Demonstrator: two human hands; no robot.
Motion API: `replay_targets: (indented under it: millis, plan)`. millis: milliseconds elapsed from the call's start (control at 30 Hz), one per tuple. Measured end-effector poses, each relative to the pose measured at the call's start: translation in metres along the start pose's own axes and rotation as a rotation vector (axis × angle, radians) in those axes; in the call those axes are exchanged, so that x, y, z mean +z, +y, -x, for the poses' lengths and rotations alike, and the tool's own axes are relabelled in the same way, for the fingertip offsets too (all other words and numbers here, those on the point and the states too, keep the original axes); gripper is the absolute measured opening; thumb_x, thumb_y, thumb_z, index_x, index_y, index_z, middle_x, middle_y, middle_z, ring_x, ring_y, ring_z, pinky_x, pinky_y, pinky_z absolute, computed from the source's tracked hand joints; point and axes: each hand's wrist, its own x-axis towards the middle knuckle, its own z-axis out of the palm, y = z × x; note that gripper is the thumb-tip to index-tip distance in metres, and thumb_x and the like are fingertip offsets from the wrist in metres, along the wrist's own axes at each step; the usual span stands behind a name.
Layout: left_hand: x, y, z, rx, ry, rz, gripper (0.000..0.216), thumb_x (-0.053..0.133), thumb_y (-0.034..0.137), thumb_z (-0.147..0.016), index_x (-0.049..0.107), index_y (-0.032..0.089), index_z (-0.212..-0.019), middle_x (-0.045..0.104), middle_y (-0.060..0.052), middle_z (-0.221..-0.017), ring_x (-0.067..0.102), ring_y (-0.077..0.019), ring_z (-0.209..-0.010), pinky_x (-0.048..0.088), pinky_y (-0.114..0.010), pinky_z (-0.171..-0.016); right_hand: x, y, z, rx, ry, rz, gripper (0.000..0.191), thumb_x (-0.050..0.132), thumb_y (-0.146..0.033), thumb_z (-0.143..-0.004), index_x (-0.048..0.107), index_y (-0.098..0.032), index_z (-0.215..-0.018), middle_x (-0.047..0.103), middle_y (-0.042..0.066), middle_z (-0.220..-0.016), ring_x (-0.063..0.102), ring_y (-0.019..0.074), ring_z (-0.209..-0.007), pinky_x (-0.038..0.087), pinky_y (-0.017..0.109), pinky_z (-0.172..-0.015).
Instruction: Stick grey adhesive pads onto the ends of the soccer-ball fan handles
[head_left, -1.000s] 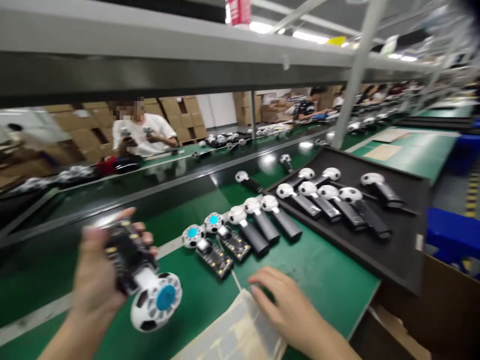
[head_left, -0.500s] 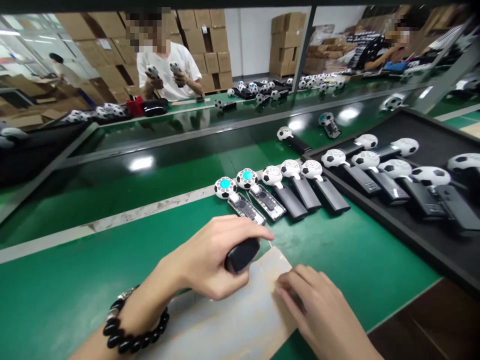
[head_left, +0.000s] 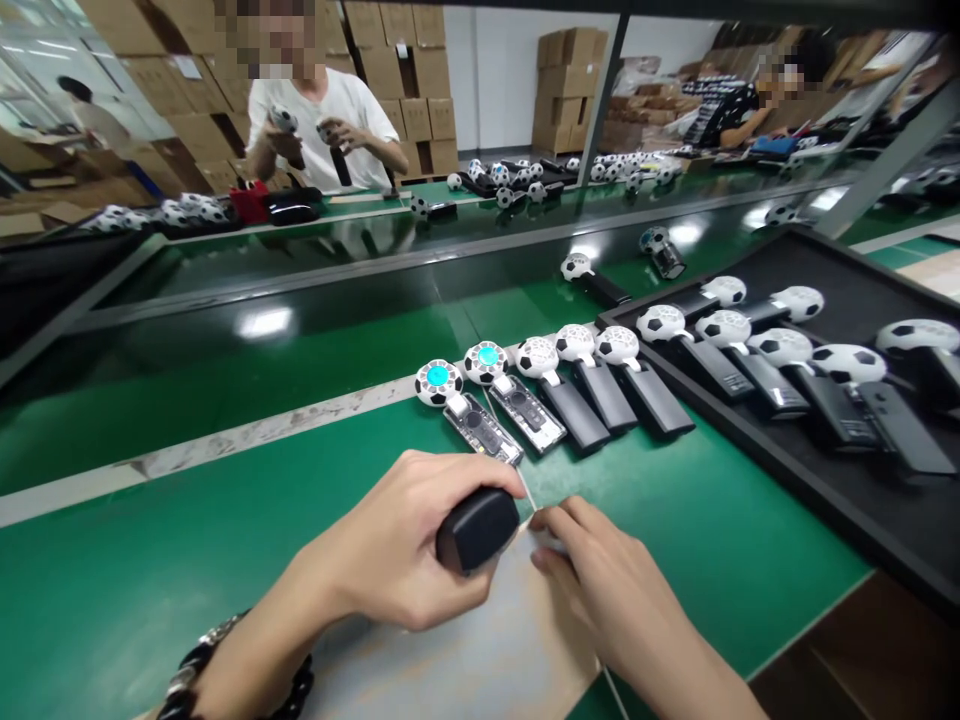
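Observation:
My left hand [head_left: 405,555] is wrapped round a black handle [head_left: 478,528] whose end sticks out toward the right; its football head is hidden in my palm. My right hand [head_left: 600,590] rests just right of it with fingers pinched at the far edge of a pale sheet [head_left: 480,660] lying on the green table [head_left: 225,540]; what the fingertips pinch is too small to make out. Just beyond lie two open fans with blue centres and bare circuit boards [head_left: 480,425], then three closed black-handled football fans [head_left: 600,385].
A black tray [head_left: 885,500] at right holds several football fans. Beyond the table runs a dark conveyor belt [head_left: 300,300] with single fans on it. A person in a white shirt [head_left: 322,100] sits opposite holding fans; cardboard boxes are stacked behind.
My left hand turned the fan over and brought it down to the sheet, handle end now showing. My right hand slid to the sheet's far edge and pinched. The view dropped below the shelf.

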Motion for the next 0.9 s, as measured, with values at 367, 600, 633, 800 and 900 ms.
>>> replay_targets:
  millis: [367,600,633,800,900]
  plan:
    - [0.0,-0.001,0.004,0.066,0.092,0.07,0.04,0.054,0.008,-0.069,0.057,0.024,-0.105,0.068,0.003,-0.08,0.064,-0.0127,-0.065,0.046,-0.024,-0.061,-0.009,-0.003,-0.006,0.083,-0.166,-0.032,0.021,0.06,-0.008,-0.089,0.066,-0.024,-0.102,0.07,0.003,-0.098,0.074,0.0236,-0.083,0.05,0.029,-0.059]
    - [0.007,0.023,0.01,-0.08,0.385,0.603,0.037,0.059,0.006,-0.072,0.061,0.026,-0.103,0.063,0.002,-0.079,0.061,-0.0121,-0.064,0.052,-0.022,-0.058,-0.01,-0.001,-0.004,0.099,-0.227,-0.074,0.02,0.056,-0.01,-0.092,0.063,-0.025,-0.104,0.069,0.003,-0.103,0.074,0.0222,-0.084,0.048,0.03,-0.06]
    - [0.011,0.021,0.01,-0.05,0.421,0.671,0.037,0.06,0.006,-0.073,0.061,0.025,-0.104,0.062,0.002,-0.079,0.061,-0.0122,-0.065,0.053,-0.023,-0.058,-0.01,-0.001,-0.004,0.106,-0.234,-0.075,0.019,0.056,-0.01,-0.092,0.064,-0.024,-0.102,0.069,0.003,-0.103,0.074,0.0223,-0.085,0.048,0.03,-0.06]
    - [0.033,0.011,0.003,0.033,0.48,0.758,0.04,0.063,0.004,-0.069,0.062,0.022,-0.105,0.064,-0.001,-0.08,0.062,-0.0141,-0.066,0.055,-0.026,-0.06,-0.014,-0.004,-0.009,0.138,-0.261,-0.059,0.019,0.057,-0.007,-0.089,0.064,-0.021,-0.099,0.069,0.004,-0.097,0.074,0.0239,-0.084,0.042,0.03,-0.058]
    - [0.037,0.014,0.0,0.062,0.478,0.723,0.044,0.061,0.003,-0.065,0.063,0.022,-0.104,0.064,-0.001,-0.077,0.062,-0.0146,-0.067,0.055,-0.026,-0.06,-0.019,-0.006,-0.012,0.129,-0.285,-0.047,0.015,0.056,-0.007,-0.089,0.062,-0.021,-0.089,0.067,0.004,-0.09,0.069,0.0218,-0.073,0.035,0.029,-0.055]
